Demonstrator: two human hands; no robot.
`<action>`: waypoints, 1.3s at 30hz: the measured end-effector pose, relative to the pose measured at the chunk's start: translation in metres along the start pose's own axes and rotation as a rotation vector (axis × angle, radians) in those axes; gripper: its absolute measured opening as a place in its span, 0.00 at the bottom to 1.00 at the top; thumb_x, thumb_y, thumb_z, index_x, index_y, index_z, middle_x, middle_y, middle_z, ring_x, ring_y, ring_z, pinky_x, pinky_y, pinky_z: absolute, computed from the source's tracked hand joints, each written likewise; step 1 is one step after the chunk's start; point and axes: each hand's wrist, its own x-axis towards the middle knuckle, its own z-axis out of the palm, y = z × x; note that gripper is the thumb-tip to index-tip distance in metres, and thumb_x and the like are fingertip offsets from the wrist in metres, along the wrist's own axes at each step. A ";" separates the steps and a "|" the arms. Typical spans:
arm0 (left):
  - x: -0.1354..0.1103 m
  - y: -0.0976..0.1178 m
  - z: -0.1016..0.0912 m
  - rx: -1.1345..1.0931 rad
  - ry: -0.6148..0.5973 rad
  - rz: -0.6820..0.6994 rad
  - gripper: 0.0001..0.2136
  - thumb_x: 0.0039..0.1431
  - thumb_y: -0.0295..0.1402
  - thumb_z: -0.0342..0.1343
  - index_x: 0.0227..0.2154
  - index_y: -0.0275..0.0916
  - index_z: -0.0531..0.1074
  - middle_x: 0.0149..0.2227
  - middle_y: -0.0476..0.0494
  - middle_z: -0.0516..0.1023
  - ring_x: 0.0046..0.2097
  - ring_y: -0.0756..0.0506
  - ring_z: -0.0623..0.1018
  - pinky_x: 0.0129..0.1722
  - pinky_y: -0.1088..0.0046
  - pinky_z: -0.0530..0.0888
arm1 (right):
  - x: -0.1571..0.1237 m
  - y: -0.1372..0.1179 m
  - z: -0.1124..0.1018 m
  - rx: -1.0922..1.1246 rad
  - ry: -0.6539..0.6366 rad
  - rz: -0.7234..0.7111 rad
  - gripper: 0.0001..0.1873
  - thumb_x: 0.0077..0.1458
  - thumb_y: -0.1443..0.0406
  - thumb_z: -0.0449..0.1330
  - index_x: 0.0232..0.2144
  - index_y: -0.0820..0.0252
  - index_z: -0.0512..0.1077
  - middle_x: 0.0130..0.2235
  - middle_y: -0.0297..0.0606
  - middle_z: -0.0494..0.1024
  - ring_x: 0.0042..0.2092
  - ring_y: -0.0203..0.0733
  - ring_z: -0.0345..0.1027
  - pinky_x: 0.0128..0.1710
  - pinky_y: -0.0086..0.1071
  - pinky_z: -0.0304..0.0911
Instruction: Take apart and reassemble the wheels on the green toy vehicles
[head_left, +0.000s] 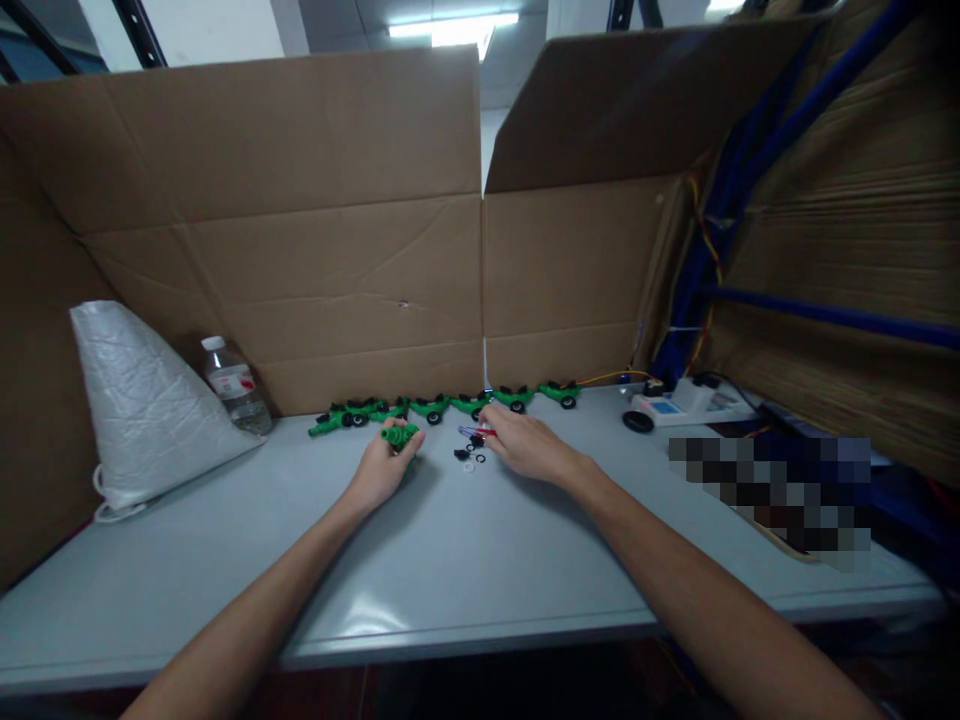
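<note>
Cardboard wall (300, 200), upright and creased, just behind the row of green toy vehicles (450, 405), far wider than the row on both sides. Grey table (465, 560) under the row, stretching from it toward the camera.

Blue rack (825, 315) with more cardboard, well to the right of the row and above it. Crumpled white bag (142, 400), cone-shaped, well to the left of the row, against the wall. White device (675, 408) with a black wheel-like part, just past the row's right end, with thin wires behind it. Clear water bottle (234, 388) with a white cap, upright, near the row's left end, between the row and the bag.

The row itself: small green bodies on black wheels, lined end to end along the foot of the wall.

Left hand (382, 470) just in front of the row's left half, fingers curled shut around a green piece (399, 434), held just above the table and close to the row. Right hand (525, 445) just in front of the row's middle, palm down, fingers stretched toward a red-handled tool (480, 432) and touching it. Impossible to tell whether gripped or only rested upon.

Small black and white rings (469, 455), loose on the table in front of the row, between the two hands and just below the tool.
</note>
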 end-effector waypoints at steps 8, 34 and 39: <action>-0.002 0.001 -0.001 -0.046 0.013 -0.075 0.18 0.64 0.52 0.57 0.40 0.40 0.70 0.31 0.51 0.71 0.32 0.47 0.71 0.33 0.71 0.69 | 0.003 0.007 0.006 0.091 0.025 -0.132 0.06 0.74 0.65 0.50 0.45 0.57 0.67 0.46 0.43 0.77 0.45 0.44 0.72 0.43 0.34 0.61; 0.000 0.013 -0.003 -0.184 -0.090 -0.099 0.24 0.63 0.58 0.55 0.29 0.40 0.69 0.24 0.51 0.68 0.27 0.47 0.70 0.29 0.71 0.65 | 0.008 0.016 0.010 0.118 -0.031 -0.136 0.14 0.75 0.64 0.49 0.40 0.61 0.71 0.41 0.43 0.79 0.41 0.43 0.71 0.41 0.33 0.59; -0.001 0.017 -0.003 -0.160 -0.073 -0.094 0.24 0.62 0.59 0.55 0.28 0.40 0.69 0.22 0.52 0.67 0.26 0.47 0.68 0.29 0.71 0.64 | 0.009 0.014 0.010 0.137 -0.018 -0.198 0.15 0.76 0.63 0.48 0.40 0.60 0.73 0.42 0.42 0.79 0.43 0.43 0.71 0.42 0.33 0.60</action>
